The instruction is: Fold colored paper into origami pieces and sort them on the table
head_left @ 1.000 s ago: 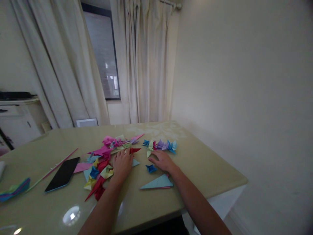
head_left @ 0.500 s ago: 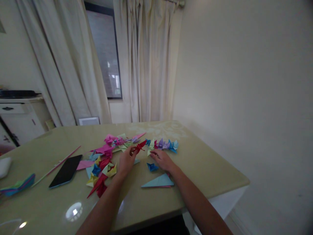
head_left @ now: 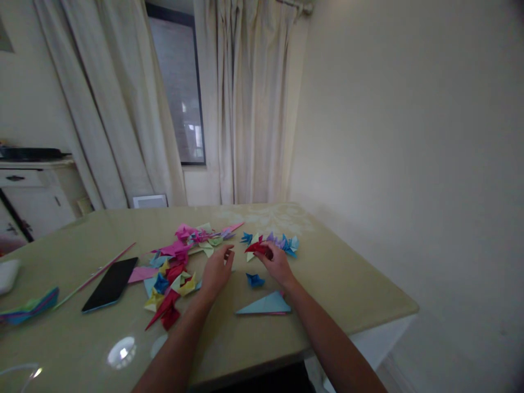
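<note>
Between the thumb and fingers of my right hand (head_left: 275,263) is a red paper crane (head_left: 256,248), held over the small group at the right. That group has purple cranes (head_left: 275,238), blue cranes (head_left: 290,244) and a pale green one. My left hand (head_left: 218,266) hovers to the left of it, fingers apart and curled, with nothing visible in them. Left of that hand lies a pile of folded paper, with magenta cranes (head_left: 177,251) and a red one (head_left: 166,310). A blue folded piece (head_left: 255,280) sits below my right hand.
Light blue folded paper (head_left: 266,304) lies near the table's (head_left: 347,284) front edge, between my forearms. On the left are a black phone (head_left: 110,285), a thin pink and green stick (head_left: 104,268), colourful folded paper (head_left: 35,308) and a white object (head_left: 7,277). A wall borders the right.
The red crane has passed from my left hand to my right. My left hand has let go and its fingers have come apart.
</note>
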Demonstrator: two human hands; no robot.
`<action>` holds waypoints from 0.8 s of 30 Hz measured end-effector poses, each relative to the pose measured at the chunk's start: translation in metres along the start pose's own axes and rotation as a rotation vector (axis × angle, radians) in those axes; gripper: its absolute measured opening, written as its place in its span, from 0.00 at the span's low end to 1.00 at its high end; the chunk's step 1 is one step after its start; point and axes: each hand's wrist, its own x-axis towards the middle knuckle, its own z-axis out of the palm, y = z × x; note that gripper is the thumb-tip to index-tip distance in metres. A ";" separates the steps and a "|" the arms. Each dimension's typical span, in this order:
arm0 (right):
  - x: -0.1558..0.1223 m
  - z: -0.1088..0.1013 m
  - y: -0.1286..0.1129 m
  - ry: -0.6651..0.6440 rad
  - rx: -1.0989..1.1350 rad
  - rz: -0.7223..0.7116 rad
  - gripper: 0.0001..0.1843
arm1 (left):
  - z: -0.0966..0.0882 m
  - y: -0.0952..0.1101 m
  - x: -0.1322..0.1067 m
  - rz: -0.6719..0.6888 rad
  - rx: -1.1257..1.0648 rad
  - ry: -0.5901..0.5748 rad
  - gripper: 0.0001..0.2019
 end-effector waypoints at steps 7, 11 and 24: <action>0.013 -0.009 0.021 0.267 -0.057 0.012 0.36 | -0.011 -0.021 -0.001 -0.216 0.406 -0.225 0.16; 0.013 -0.007 0.028 0.228 -0.040 -0.025 0.39 | -0.010 -0.022 0.002 -0.242 0.319 -0.232 0.16; -0.004 -0.014 -0.021 0.017 0.008 -0.148 0.19 | -0.016 0.010 0.005 -0.106 -0.732 0.017 0.24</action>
